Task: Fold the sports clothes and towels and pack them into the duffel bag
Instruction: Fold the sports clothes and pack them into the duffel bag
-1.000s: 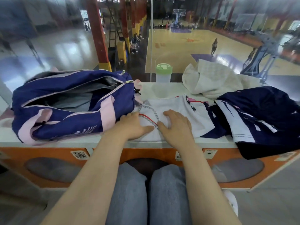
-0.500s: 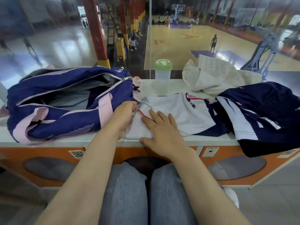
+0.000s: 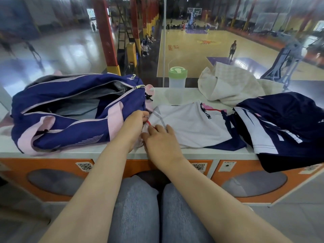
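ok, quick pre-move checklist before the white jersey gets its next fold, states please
1. Left hand has the jersey edge: ok, its fingers pinch the left edge of the white jersey by the red trim.
2. Right hand steadies the cloth: ok, it lies flat on the jersey's near left part.
3. Jersey spread flat: ok mostly, though its right end overlaps the navy garment.
4. Duffel bag ready to receive: ok, the zip is open and the grey inside shows.
5. Bottle out of the fold's path: ok, it stands behind the jersey.
6. Towel folded: not ok, it lies crumpled at the back.
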### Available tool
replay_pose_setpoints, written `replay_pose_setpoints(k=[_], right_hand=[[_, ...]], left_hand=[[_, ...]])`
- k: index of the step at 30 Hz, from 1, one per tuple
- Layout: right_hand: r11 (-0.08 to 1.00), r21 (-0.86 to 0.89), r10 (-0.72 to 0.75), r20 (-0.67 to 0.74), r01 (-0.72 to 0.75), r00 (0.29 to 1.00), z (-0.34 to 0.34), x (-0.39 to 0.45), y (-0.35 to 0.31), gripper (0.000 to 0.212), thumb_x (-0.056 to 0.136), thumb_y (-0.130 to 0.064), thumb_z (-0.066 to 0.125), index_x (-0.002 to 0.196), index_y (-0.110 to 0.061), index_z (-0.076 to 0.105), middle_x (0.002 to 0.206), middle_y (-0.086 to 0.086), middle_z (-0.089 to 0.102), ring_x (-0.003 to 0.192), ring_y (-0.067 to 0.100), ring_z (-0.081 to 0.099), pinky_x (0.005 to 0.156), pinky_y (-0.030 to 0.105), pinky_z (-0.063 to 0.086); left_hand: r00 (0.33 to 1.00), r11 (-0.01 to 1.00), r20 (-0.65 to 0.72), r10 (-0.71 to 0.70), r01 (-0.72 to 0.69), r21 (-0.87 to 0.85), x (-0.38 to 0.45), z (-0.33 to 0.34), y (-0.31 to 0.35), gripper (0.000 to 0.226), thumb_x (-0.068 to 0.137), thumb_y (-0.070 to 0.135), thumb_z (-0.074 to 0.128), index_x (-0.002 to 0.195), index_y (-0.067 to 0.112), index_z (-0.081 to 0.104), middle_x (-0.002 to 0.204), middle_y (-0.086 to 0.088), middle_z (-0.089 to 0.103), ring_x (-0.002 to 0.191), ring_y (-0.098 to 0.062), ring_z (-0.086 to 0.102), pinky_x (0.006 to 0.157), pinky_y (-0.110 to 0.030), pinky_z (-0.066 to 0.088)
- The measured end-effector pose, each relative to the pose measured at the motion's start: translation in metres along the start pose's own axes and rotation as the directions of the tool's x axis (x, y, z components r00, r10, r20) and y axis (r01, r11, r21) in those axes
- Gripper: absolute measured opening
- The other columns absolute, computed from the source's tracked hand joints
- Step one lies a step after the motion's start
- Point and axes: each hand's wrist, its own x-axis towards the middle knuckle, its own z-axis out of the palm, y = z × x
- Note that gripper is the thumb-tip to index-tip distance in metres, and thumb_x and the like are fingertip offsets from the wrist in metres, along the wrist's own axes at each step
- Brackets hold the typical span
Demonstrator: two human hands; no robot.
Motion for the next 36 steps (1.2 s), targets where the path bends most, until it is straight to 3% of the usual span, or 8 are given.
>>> replay_pose_setpoints(k=[5, 10, 14, 21, 25, 30, 33, 36], right_hand=[[0.898, 0.390, 0.276, -0.133, -0.206, 0.952, -0.011, 0.003, 0.013, 0.014, 0.091, -0.016, 0.056, 0.092, -0.012, 0.069, 0.075, 0.013, 0.069, 0.072, 0.033, 0.061, 0.066, 0.035, 0.039], [0.484, 0.806, 0.531, 0.039, -0.341, 0.846, -0.020, 0.006, 0.027, 0.023, 0.099, -0.016, 0.043, 0.093, -0.015, 0.065, 0.084, -0.001, 0.064, 0.077, 0.015, 0.053, 0.064, 0.023, 0.034], [0.069, 0.940, 0.676, 0.203, -0.335, 0.709, -0.026, 0.005, 0.036, 0.030, 0.100, -0.023, 0.045, 0.072, -0.016, 0.054, 0.070, -0.003, 0.051, 0.067, 0.011, 0.042, 0.066, 0.029, 0.034], [-0.598, 0.801, 0.647, 0.474, 0.012, 0.597, -0.029, -0.006, 0.058, 0.032, 0.103, -0.023, 0.045, 0.130, -0.015, 0.060, 0.125, -0.001, 0.067, 0.117, 0.015, 0.061, 0.105, 0.035, 0.046], [-0.622, 0.773, 0.670, 0.442, 0.126, 0.596, -0.032, -0.010, 0.059, 0.030, 0.102, -0.012, 0.043, 0.127, -0.010, 0.060, 0.119, 0.004, 0.070, 0.112, 0.019, 0.065, 0.095, 0.035, 0.052], [-0.514, 0.835, 0.775, 0.354, 0.196, 0.524, -0.038, -0.015, 0.069, 0.030, 0.100, -0.005, 0.041, 0.128, -0.008, 0.054, 0.114, 0.004, 0.068, 0.096, 0.014, 0.068, 0.074, 0.023, 0.055], [-0.440, 0.857, 0.837, 0.285, 0.266, 0.468, -0.044, -0.024, 0.083, 0.047, 0.098, -0.001, 0.041, 0.140, -0.021, 0.046, 0.127, -0.001, 0.064, 0.110, 0.013, 0.065, 0.081, 0.025, 0.054], [-0.242, 0.968, 0.919, 0.205, 0.071, 0.338, -0.042, -0.034, 0.100, 0.046, 0.092, -0.003, 0.045, 0.135, -0.017, 0.045, 0.127, -0.002, 0.061, 0.116, 0.014, 0.060, 0.095, 0.031, 0.052]], left_hand=[[1.000, 0.990, 0.010, 0.003, -0.002, -0.139, -0.001, -0.003, 0.002, 0.042, 0.100, 0.014, 0.032, 0.135, 0.007, 0.055, 0.136, -0.007, 0.057, 0.116, -0.020, 0.055, 0.077, -0.023, 0.048], [0.993, 0.959, -0.013, 0.116, -0.116, -0.259, 0.005, -0.007, -0.002, 0.037, 0.096, 0.022, 0.036, 0.120, 0.022, 0.065, 0.128, 0.003, 0.064, 0.120, -0.011, 0.056, 0.103, -0.029, 0.041], [0.976, 0.950, -0.071, 0.204, -0.215, -0.227, 0.005, -0.006, -0.002, 0.033, 0.093, 0.017, 0.039, 0.105, 0.034, 0.064, 0.128, 0.005, 0.062, 0.114, -0.006, 0.055, 0.093, -0.027, 0.045], [0.909, 0.943, -0.261, 0.325, -0.332, 0.018, 0.003, 0.011, -0.005, 0.026, 0.090, 0.003, 0.050, 0.099, 0.027, 0.056, 0.096, 0.012, 0.057, 0.091, -0.010, 0.056, 0.077, -0.022, 0.045], [0.941, 0.917, 0.099, 0.324, -0.338, 0.214, 0.006, 0.041, -0.003, 0.035, 0.096, 0.015, 0.047, 0.130, 0.023, 0.054, 0.130, 0.008, 0.057, 0.120, -0.012, 0.053, 0.097, -0.029, 0.043], [0.821, 0.812, 0.319, 0.473, -0.547, 0.203, 0.008, 0.076, 0.016, 0.045, 0.099, 0.023, 0.042, 0.144, 0.027, 0.041, 0.143, 0.009, 0.049, 0.129, -0.008, 0.045, 0.102, -0.025, 0.035], [0.685, 0.698, 0.446, 0.576, -0.696, 0.168, 0.015, 0.095, 0.020, 0.050, 0.097, 0.026, 0.042, 0.147, 0.024, 0.040, 0.147, 0.008, 0.047, 0.135, -0.006, 0.041, 0.115, -0.034, 0.033], [0.643, 0.584, 0.518, 0.564, -0.754, 0.301, 0.027, 0.115, 0.018, 0.061, 0.088, 0.037, 0.039, 0.147, 0.021, 0.039, 0.148, 0.002, 0.046, 0.137, -0.017, 0.040, 0.114, -0.042, 0.033]])
